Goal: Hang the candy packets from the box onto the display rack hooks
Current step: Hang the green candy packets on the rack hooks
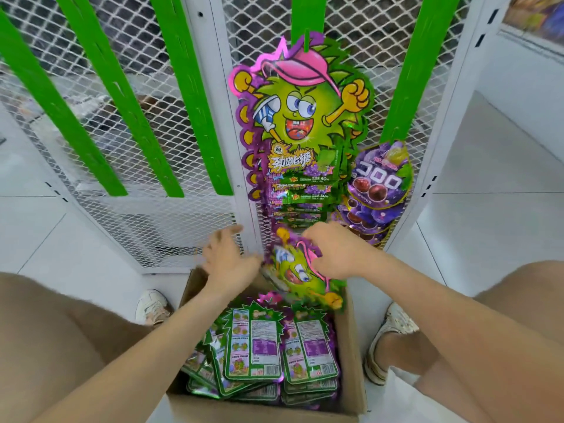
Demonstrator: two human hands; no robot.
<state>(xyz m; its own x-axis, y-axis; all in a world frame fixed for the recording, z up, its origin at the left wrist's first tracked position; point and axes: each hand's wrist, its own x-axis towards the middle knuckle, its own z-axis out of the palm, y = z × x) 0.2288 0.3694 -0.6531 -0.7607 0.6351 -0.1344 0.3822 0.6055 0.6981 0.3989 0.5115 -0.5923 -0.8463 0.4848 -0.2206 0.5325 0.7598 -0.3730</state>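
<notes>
A green, spiky-edged foil candy packet printed with a cartoon durian face in a pink cap is held just above the far edge of the open brown cardboard box, between the box and the rack. The right hand grips it at its upper edge, fingers curled and pinching the foil, and the packet hangs tilted with its printed face towards the camera, probably so that the hanging hole can be found and turned upward. The left hand sits just left of the packet, fingers spread and holding nothing; it is motion-blurred, so whether a fingertip touches the foil I cannot tell. It seems placed to steady or straighten the packet.

In the box, stacks of matching packets lie face down, showing white label panels and barcodes too small to read; lying flat keeps them easy to lift one at a time.

On the far white wire-mesh display rack, a column of the same packets hangs from a hook on a bright green vertical strip, overlapping downward so each front shows. Yellow Chinese characters, apparently 劲跳糖, and the figure "30" can be read. To the right hang round purple grape gummy packets marked "コロロ". Judging by the full box, most of the hanging lies ahead
</notes>
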